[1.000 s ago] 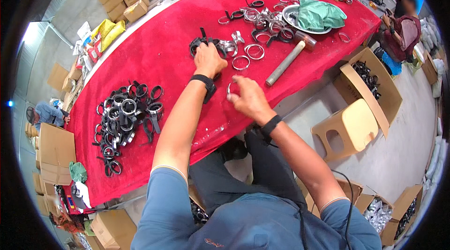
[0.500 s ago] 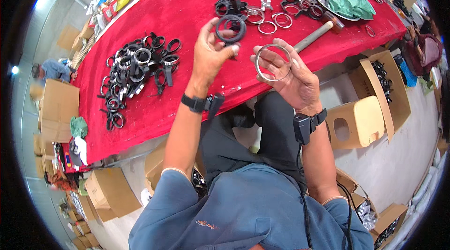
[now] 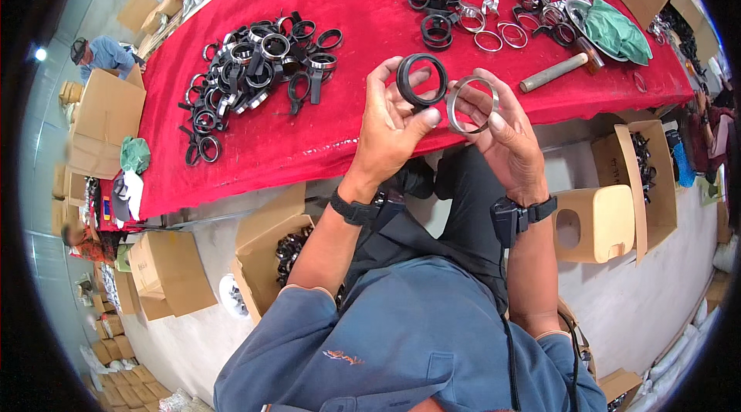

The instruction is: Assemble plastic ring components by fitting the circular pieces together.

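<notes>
Head view: left hand [image 3: 386, 132] clasps a thick black ring [image 3: 403, 81]; right hand [image 3: 513, 140] grips a thin metal hoop [image 3: 452, 106].

The tablecloth [image 3: 363, 14] is red, the thick ring [image 3: 404, 84] black, the thin ring [image 3: 452, 109] silver, the stool [image 3: 606, 219] pale yellow, the shirt [image 3: 394, 331] blue

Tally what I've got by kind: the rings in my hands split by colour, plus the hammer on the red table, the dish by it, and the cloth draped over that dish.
Black ring in left hand: 1
Silver ring in right hand: 1
Hammer: 1
Dish: 1
Green cloth: 1
Total: 5
</notes>
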`<state>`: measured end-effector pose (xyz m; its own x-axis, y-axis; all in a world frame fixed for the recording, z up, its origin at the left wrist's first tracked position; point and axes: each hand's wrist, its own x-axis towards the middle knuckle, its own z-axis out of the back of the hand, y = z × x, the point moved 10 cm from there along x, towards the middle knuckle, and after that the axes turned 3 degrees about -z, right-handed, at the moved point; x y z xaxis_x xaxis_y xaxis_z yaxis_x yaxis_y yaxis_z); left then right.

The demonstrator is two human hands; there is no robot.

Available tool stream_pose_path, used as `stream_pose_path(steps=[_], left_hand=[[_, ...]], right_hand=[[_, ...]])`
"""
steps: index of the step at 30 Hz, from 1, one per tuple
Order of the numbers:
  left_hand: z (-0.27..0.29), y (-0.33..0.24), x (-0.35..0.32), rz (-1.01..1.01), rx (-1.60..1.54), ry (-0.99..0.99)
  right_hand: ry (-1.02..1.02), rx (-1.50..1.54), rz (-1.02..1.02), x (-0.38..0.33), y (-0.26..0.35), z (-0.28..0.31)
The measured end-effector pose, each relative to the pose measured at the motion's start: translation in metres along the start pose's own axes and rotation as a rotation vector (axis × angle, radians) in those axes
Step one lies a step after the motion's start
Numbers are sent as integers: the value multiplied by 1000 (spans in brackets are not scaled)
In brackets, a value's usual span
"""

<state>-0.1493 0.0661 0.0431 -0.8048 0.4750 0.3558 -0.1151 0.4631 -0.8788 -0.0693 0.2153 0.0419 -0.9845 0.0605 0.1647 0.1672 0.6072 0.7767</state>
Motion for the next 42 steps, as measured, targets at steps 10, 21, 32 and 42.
stream_pose_path(steps=[10, 21, 32, 42], left_hand=[[6, -8, -10, 170, -251, 67], [4, -9, -20, 184, -271, 193], [-22, -18, -23, 92, 13, 312], [-44, -32, -24, -26, 413, 371]], right_hand=[[47, -10, -69, -6, -5, -17], [118, -110, -110, -24, 5, -21], [-37, -430, -95, -30, 2, -5], [-27, -434, -9, -37, 0, -6]])
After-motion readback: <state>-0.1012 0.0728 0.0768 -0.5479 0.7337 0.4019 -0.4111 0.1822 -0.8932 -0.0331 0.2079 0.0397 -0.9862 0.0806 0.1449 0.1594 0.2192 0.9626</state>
